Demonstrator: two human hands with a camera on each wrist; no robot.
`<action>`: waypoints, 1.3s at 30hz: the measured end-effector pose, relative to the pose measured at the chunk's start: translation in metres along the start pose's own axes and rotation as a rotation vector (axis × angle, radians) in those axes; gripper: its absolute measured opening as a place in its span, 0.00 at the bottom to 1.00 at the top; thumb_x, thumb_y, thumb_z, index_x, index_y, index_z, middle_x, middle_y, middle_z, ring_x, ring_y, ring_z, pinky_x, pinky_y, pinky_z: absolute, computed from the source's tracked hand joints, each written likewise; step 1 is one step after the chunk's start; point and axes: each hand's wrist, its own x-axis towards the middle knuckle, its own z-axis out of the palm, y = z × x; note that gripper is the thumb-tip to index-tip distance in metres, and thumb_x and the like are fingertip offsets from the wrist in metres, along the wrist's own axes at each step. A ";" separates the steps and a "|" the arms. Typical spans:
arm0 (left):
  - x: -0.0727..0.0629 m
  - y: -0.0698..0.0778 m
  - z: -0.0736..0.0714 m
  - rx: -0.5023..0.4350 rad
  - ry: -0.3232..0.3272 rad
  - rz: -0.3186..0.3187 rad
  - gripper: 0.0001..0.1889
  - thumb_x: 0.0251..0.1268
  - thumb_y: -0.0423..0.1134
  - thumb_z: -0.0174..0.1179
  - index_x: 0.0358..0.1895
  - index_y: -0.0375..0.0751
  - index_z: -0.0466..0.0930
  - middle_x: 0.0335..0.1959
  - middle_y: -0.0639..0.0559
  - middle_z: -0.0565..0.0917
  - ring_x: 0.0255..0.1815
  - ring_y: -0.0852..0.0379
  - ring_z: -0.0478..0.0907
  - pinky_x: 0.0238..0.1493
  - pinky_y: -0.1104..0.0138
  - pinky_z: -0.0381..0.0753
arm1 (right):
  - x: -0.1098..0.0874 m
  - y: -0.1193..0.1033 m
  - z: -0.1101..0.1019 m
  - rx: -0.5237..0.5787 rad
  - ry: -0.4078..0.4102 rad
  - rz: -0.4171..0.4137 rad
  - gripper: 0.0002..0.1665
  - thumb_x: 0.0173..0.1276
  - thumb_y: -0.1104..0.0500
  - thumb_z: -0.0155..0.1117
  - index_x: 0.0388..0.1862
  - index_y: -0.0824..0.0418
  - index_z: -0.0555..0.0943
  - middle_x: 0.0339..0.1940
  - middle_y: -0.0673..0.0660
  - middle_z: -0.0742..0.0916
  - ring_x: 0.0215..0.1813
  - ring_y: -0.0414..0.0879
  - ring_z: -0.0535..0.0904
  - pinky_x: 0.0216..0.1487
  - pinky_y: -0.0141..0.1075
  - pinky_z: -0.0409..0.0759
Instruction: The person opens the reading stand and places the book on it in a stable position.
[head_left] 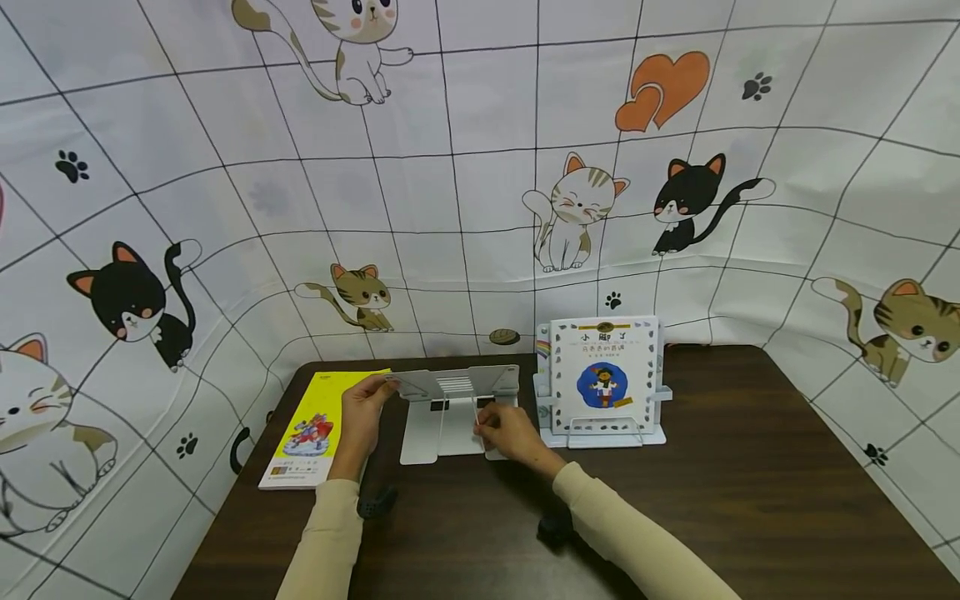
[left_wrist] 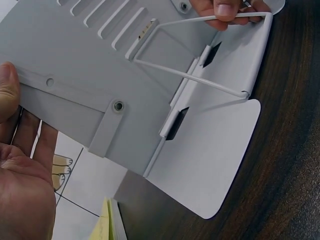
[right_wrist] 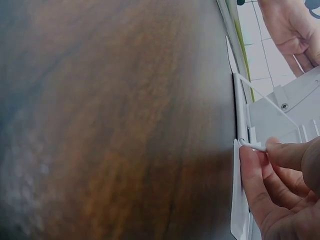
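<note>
A white metal folding book stand (head_left: pixel 418 443) sits on the table, its base plate flat and its slotted back panel (left_wrist: pixel 65 55) tilted up from the hinge. My left hand (head_left: pixel 362 421) grips the panel's left edge, thumb on one face and fingers behind, as the left wrist view shows. A bent wire leg (left_wrist: pixel 192 78) spans from the panel's slots down to the base plate. Low on its right side, my right hand (head_left: pixel 512 432) pinches the wire between thumb and fingers; the right wrist view shows this pinch up close, near the base.
Left of the stand lies a yellow and white book (head_left: pixel 318 392). To the right, a second stand (head_left: pixel 543 438) holds an upright white picture book (head_left: pixel 566 375). The dark wooden table (head_left: pixel 720 483) meets a cat-print curtain (head_left: pixel 487 208) behind.
</note>
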 end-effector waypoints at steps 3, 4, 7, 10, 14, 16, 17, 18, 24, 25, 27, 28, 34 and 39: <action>0.000 -0.001 0.001 -0.016 -0.012 0.011 0.12 0.75 0.29 0.65 0.52 0.19 0.85 0.35 0.69 0.91 0.44 0.65 0.85 0.58 0.73 0.82 | -0.001 0.000 -0.006 0.045 -0.010 0.018 0.06 0.76 0.67 0.67 0.46 0.71 0.85 0.36 0.64 0.91 0.29 0.50 0.91 0.30 0.34 0.87; 0.000 -0.001 0.001 -0.020 -0.014 0.017 0.12 0.75 0.29 0.65 0.52 0.21 0.86 0.35 0.68 0.91 0.43 0.65 0.85 0.57 0.73 0.82 | -0.002 0.000 -0.009 0.060 -0.010 0.021 0.07 0.76 0.67 0.66 0.47 0.71 0.85 0.36 0.64 0.91 0.29 0.51 0.91 0.30 0.34 0.87; -0.002 -0.002 0.000 -0.023 -0.032 0.043 0.11 0.75 0.30 0.66 0.52 0.24 0.86 0.39 0.66 0.91 0.44 0.64 0.84 0.56 0.74 0.83 | -0.005 -0.005 -0.019 0.099 0.015 0.013 0.08 0.77 0.68 0.64 0.48 0.73 0.85 0.37 0.65 0.91 0.31 0.52 0.91 0.33 0.39 0.90; -0.004 -0.004 -0.003 -0.059 -0.058 0.058 0.14 0.74 0.27 0.65 0.58 0.24 0.82 0.46 0.63 0.90 0.49 0.62 0.85 0.58 0.73 0.84 | -0.012 -0.019 -0.034 0.137 0.065 -0.017 0.09 0.78 0.69 0.62 0.50 0.74 0.83 0.39 0.67 0.90 0.34 0.53 0.91 0.39 0.48 0.92; -0.007 -0.004 -0.008 -0.077 -0.060 0.043 0.19 0.72 0.24 0.65 0.63 0.25 0.76 0.53 0.61 0.87 0.58 0.61 0.84 0.60 0.73 0.84 | -0.024 -0.046 -0.057 0.161 0.180 -0.123 0.07 0.78 0.68 0.63 0.50 0.71 0.83 0.39 0.65 0.90 0.35 0.54 0.90 0.40 0.47 0.91; -0.008 -0.002 -0.009 -0.064 -0.058 0.043 0.19 0.72 0.24 0.66 0.62 0.26 0.76 0.53 0.59 0.86 0.59 0.61 0.83 0.60 0.74 0.83 | -0.027 -0.056 -0.066 0.115 0.276 -0.220 0.06 0.77 0.68 0.65 0.49 0.69 0.84 0.38 0.63 0.90 0.35 0.52 0.89 0.39 0.41 0.90; -0.008 -0.001 -0.009 -0.054 -0.060 0.050 0.18 0.72 0.25 0.66 0.62 0.26 0.76 0.53 0.58 0.86 0.59 0.61 0.83 0.60 0.74 0.83 | -0.028 -0.061 -0.070 0.077 0.335 -0.268 0.06 0.77 0.67 0.66 0.49 0.68 0.85 0.38 0.61 0.91 0.36 0.52 0.89 0.39 0.39 0.90; -0.008 0.000 -0.008 -0.045 -0.068 0.062 0.18 0.72 0.25 0.66 0.62 0.26 0.77 0.54 0.58 0.85 0.60 0.61 0.83 0.61 0.74 0.83 | -0.029 -0.064 -0.074 0.030 0.392 -0.315 0.06 0.76 0.67 0.68 0.48 0.66 0.85 0.39 0.60 0.90 0.37 0.51 0.88 0.40 0.37 0.89; -0.006 0.008 -0.002 -0.026 -0.103 0.142 0.16 0.72 0.24 0.66 0.59 0.23 0.78 0.52 0.56 0.84 0.55 0.61 0.83 0.58 0.75 0.83 | -0.024 -0.071 -0.083 -0.235 0.538 -0.492 0.13 0.71 0.65 0.75 0.52 0.63 0.88 0.51 0.58 0.88 0.49 0.53 0.81 0.50 0.48 0.82; -0.007 0.009 -0.001 -0.025 -0.094 0.143 0.15 0.71 0.24 0.67 0.57 0.22 0.79 0.50 0.57 0.85 0.53 0.61 0.83 0.56 0.75 0.84 | -0.022 -0.069 -0.081 -0.271 0.526 -0.508 0.13 0.70 0.66 0.75 0.53 0.62 0.88 0.52 0.58 0.87 0.51 0.53 0.81 0.50 0.49 0.81; -0.007 0.010 0.001 -0.018 -0.072 0.136 0.14 0.70 0.23 0.67 0.54 0.21 0.79 0.46 0.59 0.85 0.49 0.62 0.84 0.53 0.75 0.85 | -0.018 -0.065 -0.078 -0.334 0.503 -0.526 0.13 0.69 0.67 0.76 0.51 0.62 0.89 0.51 0.58 0.87 0.52 0.53 0.80 0.49 0.46 0.81; -0.008 0.011 0.002 -0.017 -0.060 0.132 0.13 0.70 0.23 0.67 0.53 0.21 0.80 0.45 0.59 0.85 0.47 0.62 0.84 0.52 0.75 0.85 | -0.016 -0.063 -0.076 -0.357 0.501 -0.536 0.12 0.69 0.67 0.76 0.50 0.62 0.89 0.49 0.57 0.88 0.52 0.52 0.81 0.48 0.45 0.82; -0.007 0.009 0.002 0.000 -0.028 0.127 0.08 0.68 0.22 0.68 0.48 0.28 0.85 0.44 0.52 0.86 0.46 0.60 0.83 0.54 0.74 0.85 | -0.009 -0.057 -0.071 -0.366 0.551 -0.562 0.07 0.71 0.71 0.71 0.42 0.62 0.90 0.42 0.57 0.88 0.45 0.51 0.82 0.42 0.42 0.83; -0.015 0.012 -0.001 0.046 -0.020 0.122 0.07 0.68 0.23 0.69 0.44 0.36 0.88 0.46 0.46 0.86 0.47 0.62 0.84 0.55 0.75 0.85 | -0.004 -0.058 -0.072 -0.371 0.546 -0.550 0.08 0.69 0.72 0.72 0.41 0.61 0.90 0.41 0.56 0.88 0.44 0.52 0.82 0.42 0.44 0.83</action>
